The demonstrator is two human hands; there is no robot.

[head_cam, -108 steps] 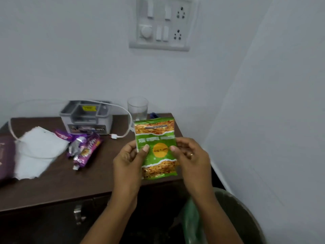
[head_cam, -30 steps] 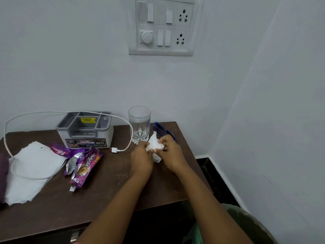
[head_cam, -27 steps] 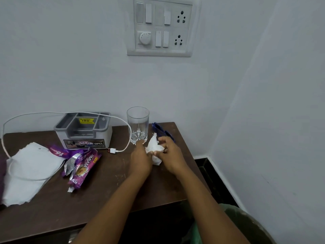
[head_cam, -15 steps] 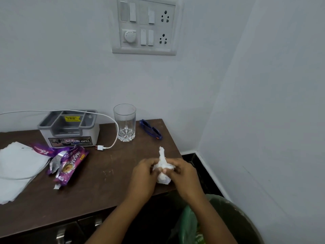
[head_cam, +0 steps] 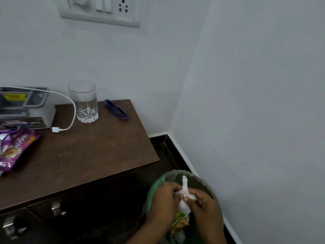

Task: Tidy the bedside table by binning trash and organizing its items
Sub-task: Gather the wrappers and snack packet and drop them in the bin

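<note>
**Tissue wad held over the bin, both hands on it**

I have the crumpled tissue [head_cam: 183, 199] pinched between both hands directly above the bin [head_cam: 208, 186], which stands on the floor just off the front right corner of the bedside table [head_cam: 98, 152]. My left hand [head_cam: 163, 201] curls its fingers round the wad's left side. My right hand [head_cam: 205, 212] closes in from the right, nipping the same lump. A twisted tail of paper pokes up between them. Below, inside the green liner [head_cam: 150, 194], a snack packet [head_cam: 181, 223] already lies.

I judge the tissue to be nearly weightless, soft and easy to squash, with nothing in it to break. The dense body is the place to hold, since the thin tail would likely tear. It may cling to my fingers or drift, so I would let it go low over the opening.

On the table, the purple wrapper [head_cam: 15, 148] looks like the next piece of trash. It is probably slick, crinkly film, best pinched mid-body. The glass [head_cam: 83, 101] is fragile and wants a full grip round its wall.
</note>
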